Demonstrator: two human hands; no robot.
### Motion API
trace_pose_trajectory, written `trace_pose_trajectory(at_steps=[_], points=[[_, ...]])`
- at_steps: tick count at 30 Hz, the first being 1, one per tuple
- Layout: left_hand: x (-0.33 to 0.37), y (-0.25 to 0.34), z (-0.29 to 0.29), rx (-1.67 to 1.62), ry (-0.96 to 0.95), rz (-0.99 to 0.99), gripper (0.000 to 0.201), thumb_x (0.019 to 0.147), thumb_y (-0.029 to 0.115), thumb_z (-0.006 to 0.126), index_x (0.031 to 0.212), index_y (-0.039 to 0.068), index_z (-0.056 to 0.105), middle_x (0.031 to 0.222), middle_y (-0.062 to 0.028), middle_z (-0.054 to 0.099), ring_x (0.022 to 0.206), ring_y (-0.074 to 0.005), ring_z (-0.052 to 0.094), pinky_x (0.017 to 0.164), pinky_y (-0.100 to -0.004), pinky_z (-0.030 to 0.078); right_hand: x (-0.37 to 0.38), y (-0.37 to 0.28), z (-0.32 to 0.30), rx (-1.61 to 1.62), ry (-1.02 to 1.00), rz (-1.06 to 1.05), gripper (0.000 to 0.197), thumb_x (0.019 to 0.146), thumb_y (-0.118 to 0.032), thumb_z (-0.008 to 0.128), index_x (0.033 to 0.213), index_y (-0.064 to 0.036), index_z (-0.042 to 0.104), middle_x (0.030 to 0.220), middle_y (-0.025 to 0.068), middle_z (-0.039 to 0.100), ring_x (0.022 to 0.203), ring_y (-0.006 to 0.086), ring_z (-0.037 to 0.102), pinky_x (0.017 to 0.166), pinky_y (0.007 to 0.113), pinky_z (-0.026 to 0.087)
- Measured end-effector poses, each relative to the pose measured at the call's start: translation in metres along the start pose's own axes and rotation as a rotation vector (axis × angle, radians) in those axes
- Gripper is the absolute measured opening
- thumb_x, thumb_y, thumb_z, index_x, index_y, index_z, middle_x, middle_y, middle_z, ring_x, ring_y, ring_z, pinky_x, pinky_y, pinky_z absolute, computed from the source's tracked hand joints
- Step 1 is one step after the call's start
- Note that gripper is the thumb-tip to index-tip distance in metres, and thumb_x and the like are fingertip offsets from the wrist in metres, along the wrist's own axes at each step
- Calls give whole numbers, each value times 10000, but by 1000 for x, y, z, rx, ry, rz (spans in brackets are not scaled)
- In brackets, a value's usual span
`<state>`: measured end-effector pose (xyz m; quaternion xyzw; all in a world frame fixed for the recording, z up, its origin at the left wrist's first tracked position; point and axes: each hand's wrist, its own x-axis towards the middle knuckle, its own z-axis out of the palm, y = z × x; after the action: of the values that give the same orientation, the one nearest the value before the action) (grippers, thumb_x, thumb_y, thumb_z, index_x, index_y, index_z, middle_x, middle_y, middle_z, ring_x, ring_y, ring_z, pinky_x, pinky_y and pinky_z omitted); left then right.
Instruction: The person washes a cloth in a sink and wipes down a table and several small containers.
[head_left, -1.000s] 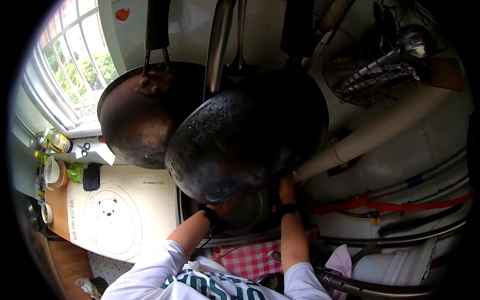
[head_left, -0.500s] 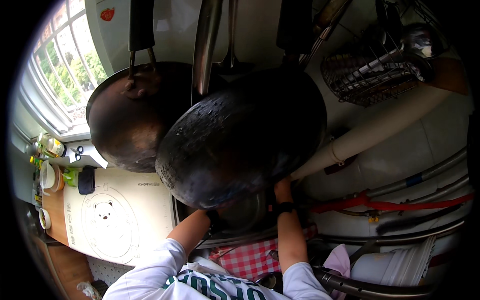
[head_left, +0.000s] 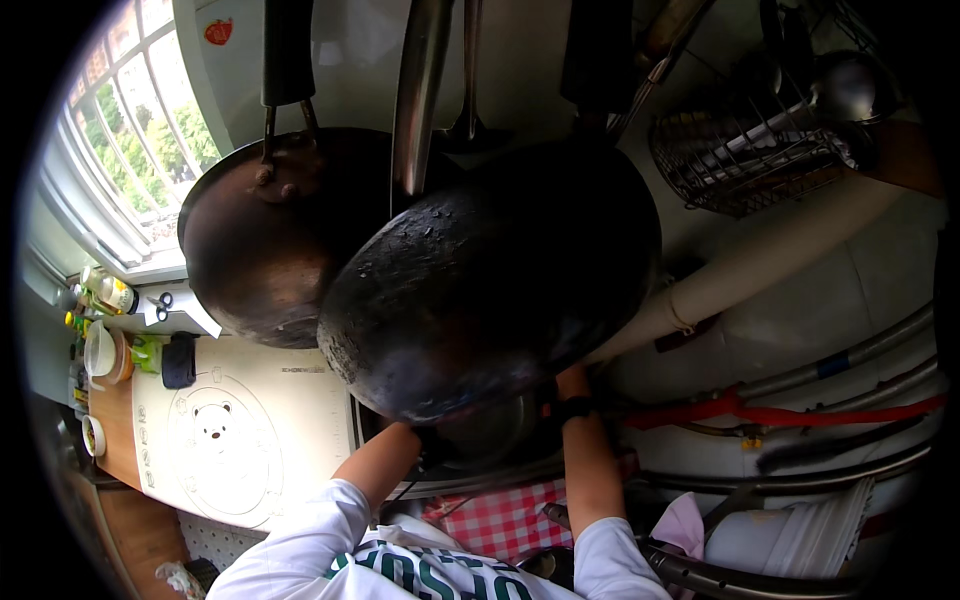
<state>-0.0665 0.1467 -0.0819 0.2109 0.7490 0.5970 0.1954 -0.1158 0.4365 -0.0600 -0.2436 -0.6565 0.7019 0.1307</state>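
My forearms reach forward under a large blackened pan (head_left: 490, 270) hanging in front of me, which covers most of both hands. Of my left arm, the forearm (head_left: 380, 462) shows up to the wrist; the hand is lost behind the pan's lower rim. A small part of my right hand (head_left: 572, 381) shows above a dark wristband (head_left: 570, 408), its fingers hidden. Between the wrists lies a dark round pan or burner area (head_left: 490, 435), too dim to make out. What either hand holds or touches cannot be seen.
A second brown-black wok (head_left: 260, 240) hangs at the left. A pale mat with a bear drawing (head_left: 215, 435) covers the left counter, beside bottles and tubs. A wire basket of ladles (head_left: 750, 160) hangs at right, above a pale pipe (head_left: 760, 265) and red hose (head_left: 735, 408).
The whole view has shifted slightly, so the pans and counter sit a little further right. Both arms keep nearly the same pose, hands still behind the pan.
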Motion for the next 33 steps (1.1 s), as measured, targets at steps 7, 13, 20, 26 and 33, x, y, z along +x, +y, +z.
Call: trace_pose_trajectory(at_steps=[7,13,20,26,33], points=[[-26,-30,-19,274,36,-2,402,912,258,437,1256,53,467,1300,-186,460,1186,-339,449,973,-433,392,-53,-34,24,-684,-288,-565,291,887,-105,414,1144,12,487,1151,158,552,1015,288,532,873,364,421],[-22,-41,-13,643,20,134,397,914,256,427,1251,51,472,1296,-194,462,1181,-347,453,963,-429,400,-162,9,75,-736,-483,-419,566,735,-101,644,1252,-13,431,1257,177,478,1184,320,432,1004,383,332],[-40,57,1,582,62,131,368,841,185,472,1178,43,518,1163,-217,533,1059,-356,524,920,-457,377,-187,49,97,-367,-547,-311,636,672,-102,740,1220,-34,426,1214,135,502,1140,263,473,957,373,389],[-70,72,-13,793,146,93,234,806,147,485,999,90,604,1179,-152,536,1071,-366,489,940,-492,331,-210,42,109,-549,-695,-394,675,675,-119,750,1241,-30,390,1231,120,475,1143,254,470,937,357,407],[-73,-2,14,971,85,307,401,794,180,503,1160,17,526,1229,-178,499,1167,-348,430,995,-470,338,-235,37,113,-384,-703,-78,691,688,-136,727,1268,-60,359,1242,113,454,1149,255,459,933,353,409]])
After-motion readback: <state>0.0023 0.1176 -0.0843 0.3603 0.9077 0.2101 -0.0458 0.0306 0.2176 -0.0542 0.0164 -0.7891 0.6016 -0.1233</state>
